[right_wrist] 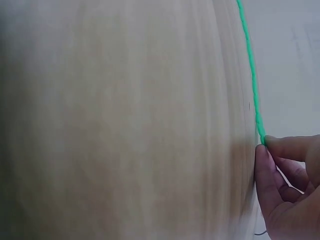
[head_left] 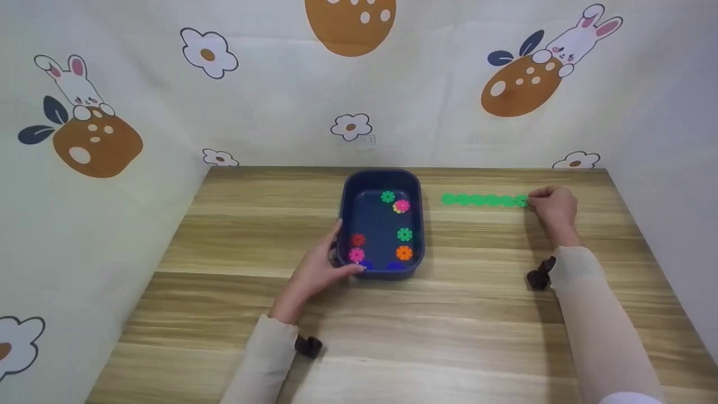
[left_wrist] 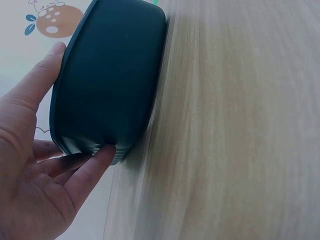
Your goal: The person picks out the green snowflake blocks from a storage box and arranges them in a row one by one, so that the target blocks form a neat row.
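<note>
A dark blue plastic bin (head_left: pixel 378 224) stands mid-table with several snowflake discs inside, among them an orange disc (head_left: pixel 404 253), a red disc (head_left: pixel 358 239) and a pink disc (head_left: pixel 357 255). My left hand (head_left: pixel 314 272) grips its near left corner, thumb on the rim; the left wrist view shows the fingers against the wall of the bin (left_wrist: pixel 110 75). To the right of the bin lies a straight row of green snowflake discs (head_left: pixel 483 200), joined edge to edge. My right hand (head_left: pixel 556 209) pinches the right end of this row between thumb and fingers.
The wooden table (head_left: pixel 241 235) meets a printed cloth backdrop (head_left: pixel 280 112) at the back, just behind the bin and the green row. More cloth hangs along both sides. A dark wrist mount (head_left: pixel 540 274) sits at the right cuff, another mount (head_left: pixel 308 347) at the left.
</note>
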